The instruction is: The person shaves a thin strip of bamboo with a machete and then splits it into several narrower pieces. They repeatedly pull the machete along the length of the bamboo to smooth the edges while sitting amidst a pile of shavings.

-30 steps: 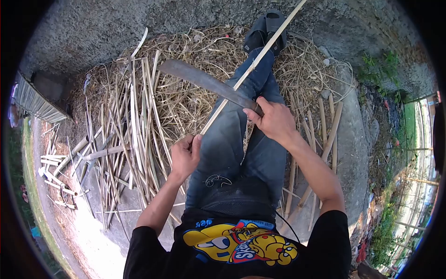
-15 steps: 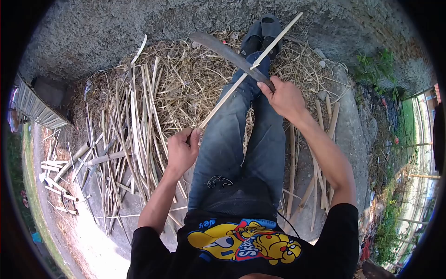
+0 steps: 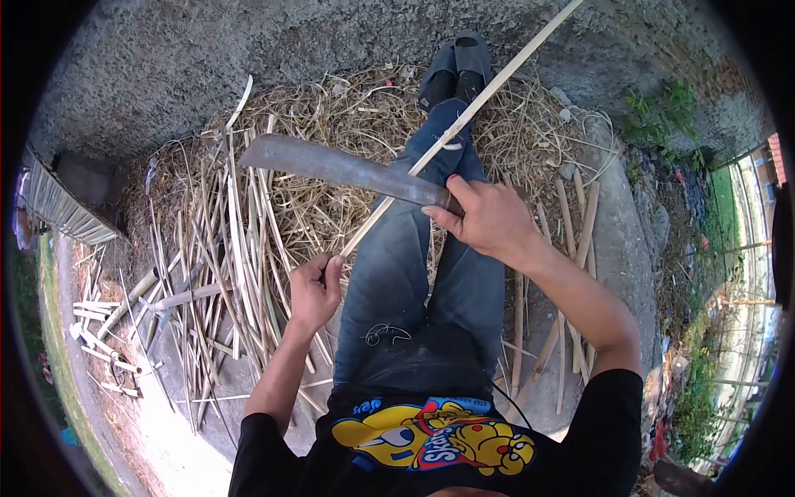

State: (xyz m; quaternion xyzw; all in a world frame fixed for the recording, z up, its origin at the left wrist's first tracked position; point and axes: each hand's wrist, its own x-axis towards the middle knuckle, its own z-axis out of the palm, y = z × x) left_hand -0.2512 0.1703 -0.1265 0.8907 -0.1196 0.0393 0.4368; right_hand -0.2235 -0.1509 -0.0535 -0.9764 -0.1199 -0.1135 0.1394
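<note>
My left hand (image 3: 315, 290) is closed on the near end of a long pale bamboo strip (image 3: 499, 80), which slants up and to the right over my legs. A small curl of shaving sticks out from the strip near my knees. My right hand (image 3: 495, 217) grips the handle of a machete (image 3: 335, 169). Its broad dark blade points left and lies across the strip, between my left hand and the curl. Whether the blade touches the strip I cannot tell.
Split bamboo strips (image 3: 240, 240) lie piled on the left, with cut pieces (image 3: 108, 344) beyond them. More bamboo poles (image 3: 589, 224) lie right of my legs. Shavings (image 3: 331, 124) cover the ground before a rough wall (image 3: 273, 41).
The machete has moved down and left along the strip, nearer me, and its blade is now more level. The strip's far end has shifted up and right. My left hand moved slightly down and left.
</note>
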